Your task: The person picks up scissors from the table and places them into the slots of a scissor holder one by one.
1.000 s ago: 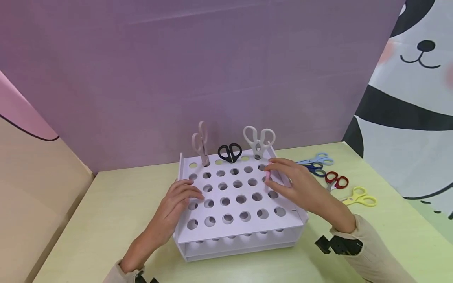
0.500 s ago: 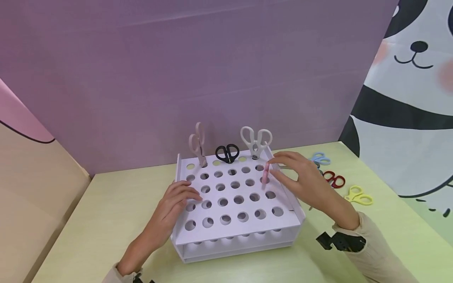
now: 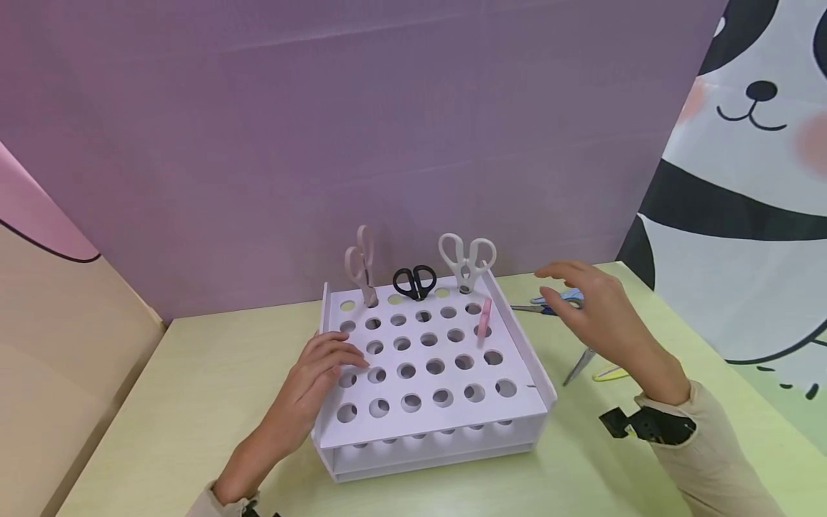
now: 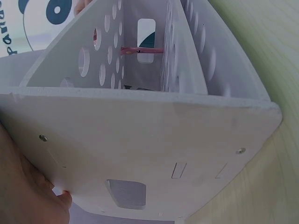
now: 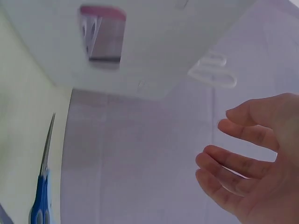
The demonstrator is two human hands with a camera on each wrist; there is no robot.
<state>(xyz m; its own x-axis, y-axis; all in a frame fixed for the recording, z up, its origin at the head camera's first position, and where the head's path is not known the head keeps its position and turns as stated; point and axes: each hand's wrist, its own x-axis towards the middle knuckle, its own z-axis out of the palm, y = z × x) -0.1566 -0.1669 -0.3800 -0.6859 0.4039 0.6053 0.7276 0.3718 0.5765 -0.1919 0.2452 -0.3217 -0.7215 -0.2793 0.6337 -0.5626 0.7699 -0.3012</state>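
Right hand (image 3: 597, 309) has backed off rightward from the pink tool (image 3: 484, 319), fingers parted, holding nothing; tool now stands alone in the rack (image 3: 459, 413), between the hands. That placement looks done. Left hand (image 3: 319, 373) rests relaxed on rack's left side. Pale table (image 3: 194, 402) underneath; blue scissors (image 3: 548, 309) by right hand. Beyond hands: purple backdrop (image 3: 388, 143), panda print (image 3: 762, 287) far right.

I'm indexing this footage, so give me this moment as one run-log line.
left hand: resting on white rack; right hand: holding nothing; pink item: in rack hole; three scissors: in back row
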